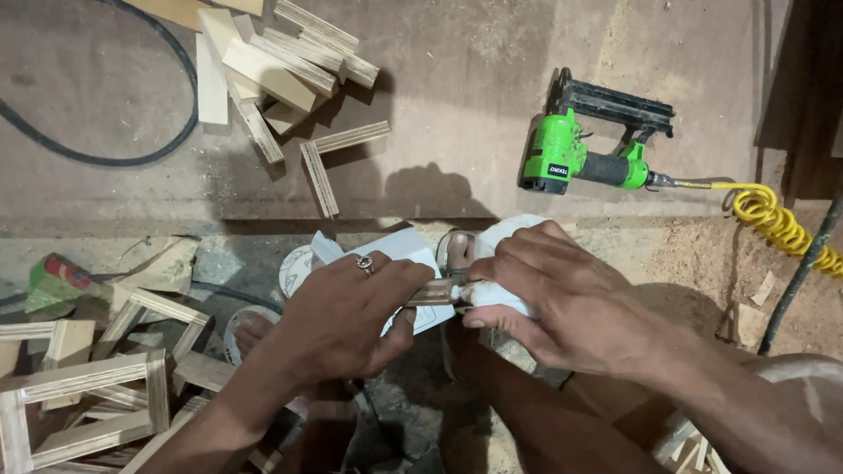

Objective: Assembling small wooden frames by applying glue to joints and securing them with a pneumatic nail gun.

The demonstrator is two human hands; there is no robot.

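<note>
- The left hand [347, 312], wearing a ring, is pinching a small wooden strip [432, 294] with its grip closed on it, holding the piece level in the middle of the view, above the dusty floor.
- The right hand [536, 290] is wrapping around a white bottle [500, 241], grip clamped on it, with the bottle's tip touching the end of the wooden strip.
- A white box [406, 246] is sitting just behind the left hand, partly hidden by the fingers.
- A green nail gun [584, 149] is lying on the brown board [457, 96] well beyond the hands, with a coiled yellow air hose [773, 218] trailing off to the right.
- A heap of cut plywood strips [272, 61] is lying on the board at the upper left, near a black cable [105, 156].
- Small wooden frames [88, 395] are piling up on the floor to the left, beside the left forearm.
- Sawdust [676, 254] is covering the floor to the right of the hands.
</note>
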